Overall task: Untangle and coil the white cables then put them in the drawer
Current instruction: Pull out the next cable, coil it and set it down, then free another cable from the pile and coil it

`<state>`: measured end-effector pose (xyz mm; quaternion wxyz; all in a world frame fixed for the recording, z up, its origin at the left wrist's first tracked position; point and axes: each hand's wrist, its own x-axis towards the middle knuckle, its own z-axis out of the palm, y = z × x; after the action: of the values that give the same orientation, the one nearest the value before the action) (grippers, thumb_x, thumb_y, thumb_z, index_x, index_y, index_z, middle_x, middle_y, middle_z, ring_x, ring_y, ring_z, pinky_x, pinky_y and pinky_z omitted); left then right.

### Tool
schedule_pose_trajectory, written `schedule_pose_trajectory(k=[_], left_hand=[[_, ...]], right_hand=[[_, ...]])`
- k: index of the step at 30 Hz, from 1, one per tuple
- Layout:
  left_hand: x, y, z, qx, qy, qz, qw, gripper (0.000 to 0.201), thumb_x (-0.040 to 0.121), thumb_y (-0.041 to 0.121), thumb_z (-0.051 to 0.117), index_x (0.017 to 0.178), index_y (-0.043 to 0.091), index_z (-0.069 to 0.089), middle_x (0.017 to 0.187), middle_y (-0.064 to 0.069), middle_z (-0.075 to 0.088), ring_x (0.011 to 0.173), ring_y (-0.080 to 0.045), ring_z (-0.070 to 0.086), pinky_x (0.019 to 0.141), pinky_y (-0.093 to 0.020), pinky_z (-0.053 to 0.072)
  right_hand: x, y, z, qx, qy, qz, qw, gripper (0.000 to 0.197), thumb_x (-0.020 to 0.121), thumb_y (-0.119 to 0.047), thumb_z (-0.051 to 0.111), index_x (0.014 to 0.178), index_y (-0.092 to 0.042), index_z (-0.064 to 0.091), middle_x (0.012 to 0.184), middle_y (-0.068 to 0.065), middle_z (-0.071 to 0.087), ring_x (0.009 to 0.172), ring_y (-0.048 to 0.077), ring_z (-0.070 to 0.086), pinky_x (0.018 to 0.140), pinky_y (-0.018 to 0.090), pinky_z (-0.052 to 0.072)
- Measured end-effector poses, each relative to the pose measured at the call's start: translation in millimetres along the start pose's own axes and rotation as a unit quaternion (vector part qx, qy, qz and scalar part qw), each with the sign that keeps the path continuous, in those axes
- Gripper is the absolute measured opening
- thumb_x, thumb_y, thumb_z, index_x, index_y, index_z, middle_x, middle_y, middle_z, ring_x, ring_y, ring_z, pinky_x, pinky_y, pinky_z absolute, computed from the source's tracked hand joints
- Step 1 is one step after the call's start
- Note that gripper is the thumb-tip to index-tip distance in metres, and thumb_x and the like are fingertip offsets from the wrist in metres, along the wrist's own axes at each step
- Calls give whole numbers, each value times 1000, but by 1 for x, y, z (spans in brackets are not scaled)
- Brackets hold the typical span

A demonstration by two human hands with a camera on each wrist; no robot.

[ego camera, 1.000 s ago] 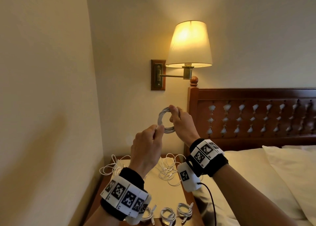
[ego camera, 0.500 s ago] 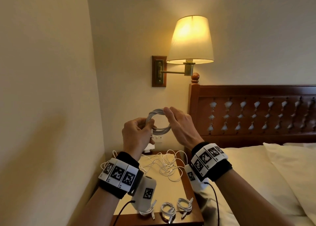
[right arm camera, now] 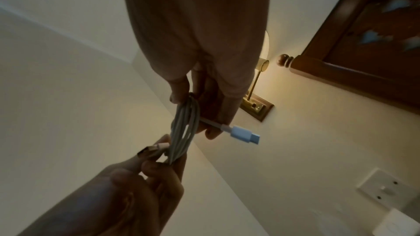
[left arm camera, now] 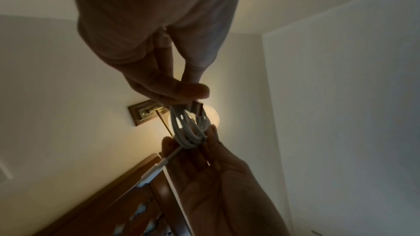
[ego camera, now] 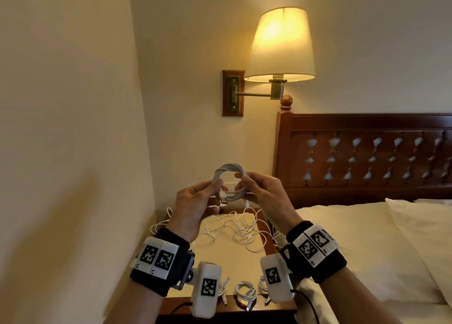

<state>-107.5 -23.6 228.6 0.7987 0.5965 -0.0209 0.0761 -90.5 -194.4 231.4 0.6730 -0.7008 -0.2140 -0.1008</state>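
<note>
A bed with cream sheets (ego camera: 342, 245) and a dark carved wooden headboard (ego camera: 367, 157) fills the right of the room; a lit wall lamp with a cream fabric shade (ego camera: 281, 44) hangs on a brass arm beside the headboard post. Between bed and wall stands a wooden bedside surface with a pale top (ego camera: 230, 262).

On the far part of this surface lies a loose tangle of thin white cables (ego camera: 234, 228). Along its near edge lie small coiled white cables (ego camera: 245, 290), side by side and partly hidden behind the wrist-mounted cameras.

Above the surface, at mid-air, the person holds a coiled white cable forming a round hoop of several turns (ego camera: 228, 176). The left hand (ego camera: 195, 201) has its fingers (left arm camera: 181, 91) curled and pinching the hoop's left side, with a USB plug (ego camera: 223, 197) just beside them. The right hand (ego camera: 264, 191) has its fingers (right arm camera: 218, 110) bent round the hoop's right side, thumb and forefinger closed on the strands. A short free end with a small white connector (right arm camera: 244, 135) projects from the coil beside the right fingers. The drawer is hidden from all three views.
</note>
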Motion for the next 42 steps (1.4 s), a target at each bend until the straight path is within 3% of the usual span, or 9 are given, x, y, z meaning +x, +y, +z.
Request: schedule_pose_trajectory(k=[3, 8, 20, 27, 32, 34, 37, 40, 42], left_hand=[[-1, -18, -7, 9, 32, -5, 999, 23, 84, 19, 74, 94, -2, 73, 57, -1, 57, 43, -11, 50, 42, -21, 44], [-7, -66, -39, 34, 86, -41, 995, 17, 86, 17, 71, 88, 0, 74, 52, 3, 54, 44, -10, 48, 41, -20, 44], [-12, -208, -145, 78, 288, -228, 927, 20, 81, 8, 74, 70, -8, 68, 59, -17, 62, 36, -18, 48, 41, -24, 43], [11, -239, -160, 59, 312, -290, 903, 29, 80, 3, 75, 58, -5, 58, 39, -11, 56, 29, -17, 47, 41, -26, 45], [18, -250, -169, 133, 256, -333, 898, 42, 62, 19, 87, 36, 3, 58, 45, -14, 60, 41, -22, 55, 60, -40, 55], [19, -253, -171, 172, 251, -333, 893, 43, 72, 24, 83, 44, 1, 60, 49, -14, 63, 43, -22, 58, 52, -33, 55], [15, -252, -169, 286, 241, -312, 874, 45, 80, 34, 74, 48, 4, 66, 46, -10, 64, 46, -19, 62, 63, -33, 59], [10, -253, -169, 391, 219, -264, 854, 44, 86, 45, 67, 62, 9, 73, 44, -6, 61, 40, -14, 60, 54, -25, 54], [9, -252, -169, 443, 211, -237, 839, 43, 86, 48, 67, 68, 9, 74, 53, -8, 63, 54, -21, 64, 58, -29, 54]], right_hand=[[-13, 8, 8, 42, 0, 38, 998, 21, 99, -15, 48, 109, -11, 67, 99, 17, 72, 95, 29, 70, 87, 33, 57], [-51, 61, 0, 38, 58, 140, 988, 21, 97, -20, 56, 114, -15, 68, 108, 6, 73, 104, 20, 68, 91, 32, 54], [-224, 197, -32, -14, 28, 473, 880, 13, 94, -3, 59, 98, -6, 71, 99, 10, 73, 76, 18, 67, 56, 24, 53], [-260, 220, -37, -51, -17, 483, 874, 8, 85, 7, 66, 89, 4, 72, 86, 19, 73, 61, 16, 67, 51, 16, 49], [-268, 234, -39, -85, -21, 482, 872, 7, 84, 3, 70, 87, -1, 74, 84, 16, 75, 68, 18, 69, 58, 17, 50], [-269, 235, -38, -84, -13, 486, 870, 7, 84, 4, 69, 86, -1, 74, 83, 16, 75, 68, 20, 69, 58, 19, 50], [-271, 237, -37, -83, -2, 485, 871, 9, 83, 3, 70, 83, -4, 76, 83, 15, 75, 69, 21, 70, 64, 22, 51], [-270, 236, -36, -91, 0, 486, 869, 8, 82, 1, 73, 82, -5, 76, 82, 14, 75, 74, 25, 71, 77, 31, 50], [-268, 234, -35, -95, 5, 487, 868, 7, 81, 2, 73, 83, -3, 76, 81, 14, 75, 74, 26, 71, 80, 32, 51]])
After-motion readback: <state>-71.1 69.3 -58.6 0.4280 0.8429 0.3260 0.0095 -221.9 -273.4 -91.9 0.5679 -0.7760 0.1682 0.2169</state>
